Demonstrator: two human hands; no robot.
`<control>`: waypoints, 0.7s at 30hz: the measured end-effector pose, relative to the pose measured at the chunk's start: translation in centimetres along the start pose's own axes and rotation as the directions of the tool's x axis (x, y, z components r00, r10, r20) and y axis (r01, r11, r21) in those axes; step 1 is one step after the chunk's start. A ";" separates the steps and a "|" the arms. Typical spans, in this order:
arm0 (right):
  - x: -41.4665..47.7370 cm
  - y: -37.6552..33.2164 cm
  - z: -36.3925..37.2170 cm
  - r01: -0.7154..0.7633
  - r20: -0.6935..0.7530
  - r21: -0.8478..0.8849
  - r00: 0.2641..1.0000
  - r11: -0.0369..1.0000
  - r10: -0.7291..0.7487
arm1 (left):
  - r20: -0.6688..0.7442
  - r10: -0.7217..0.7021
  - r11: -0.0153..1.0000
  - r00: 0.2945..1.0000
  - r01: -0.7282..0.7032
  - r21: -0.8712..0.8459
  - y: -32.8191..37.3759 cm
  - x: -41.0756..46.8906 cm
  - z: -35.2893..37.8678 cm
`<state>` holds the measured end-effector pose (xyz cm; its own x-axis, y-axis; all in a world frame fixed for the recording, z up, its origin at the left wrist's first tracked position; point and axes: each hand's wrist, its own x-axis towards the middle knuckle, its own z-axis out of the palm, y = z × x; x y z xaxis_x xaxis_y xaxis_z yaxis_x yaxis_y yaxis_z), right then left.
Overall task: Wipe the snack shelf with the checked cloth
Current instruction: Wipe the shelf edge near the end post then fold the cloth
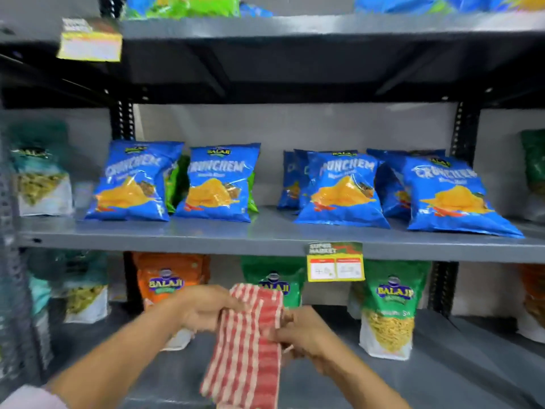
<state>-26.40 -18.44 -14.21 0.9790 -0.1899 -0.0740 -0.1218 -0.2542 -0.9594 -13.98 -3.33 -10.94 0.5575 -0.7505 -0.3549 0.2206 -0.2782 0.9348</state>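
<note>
A red-and-white checked cloth [246, 346] hangs folded between both hands, in front of the lower shelf. My left hand [203, 308] grips its upper left edge. My right hand [300, 332] pinches its right edge at mid height. The grey snack shelf [265, 234] runs across the middle of the view above the hands, with blue snack bags [216, 184] standing along it. The cloth is below the shelf's front lip and does not touch it.
A yellow price tag [335, 265] hangs from the shelf's front edge at right of centre. Green [393, 305] and orange [169, 278] pouches stand on the lower shelf behind the hands. Black slotted uprights [125, 119] frame the bay. Another shelf [324, 25] sits overhead.
</note>
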 end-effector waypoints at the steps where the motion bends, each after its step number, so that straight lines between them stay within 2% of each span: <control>1: 0.0 -2.0 0.5 0.043 0.010 0.010 0.999 0.999 -0.043 | -0.014 0.020 1.000 1.000 -0.020 0.004 1.4 -1.2 -0.8; 6: 1.4 -10.9 -0.6 0.152 -0.049 0.073 0.988 0.986 -0.149 | -0.105 0.146 0.989 0.984 -0.141 0.049 9.7 -4.3 -2.5; 9: 1.8 -15.2 -2.3 0.175 -0.143 0.037 0.975 0.984 -0.168 | -0.192 0.191 0.980 0.963 -0.175 0.099 14.2 -4.0 -1.9; 11: 2.5 -17.0 -3.5 0.181 -0.229 0.001 0.957 0.984 -0.176 | -0.225 0.207 0.978 0.952 -0.196 0.074 16.3 -2.8 -1.5; 17: 6.2 -17.8 -6.5 0.120 -0.356 0.005 0.928 0.993 -0.110 | -0.279 0.179 0.976 0.943 -0.206 -0.070 19.0 2.7 -0.9; 21: 9.2 -16.5 -7.9 0.090 -0.463 -0.068 0.879 0.994 -0.112 | -0.332 0.190 0.971 0.924 -0.226 -0.072 18.4 6.1 -0.1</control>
<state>-16.64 -23.51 3.14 0.7986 -0.5778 0.1683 -0.0437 -0.3345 -0.9414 -6.46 -13.01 4.10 0.8230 -0.5469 -0.1537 0.1462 -0.0575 0.9876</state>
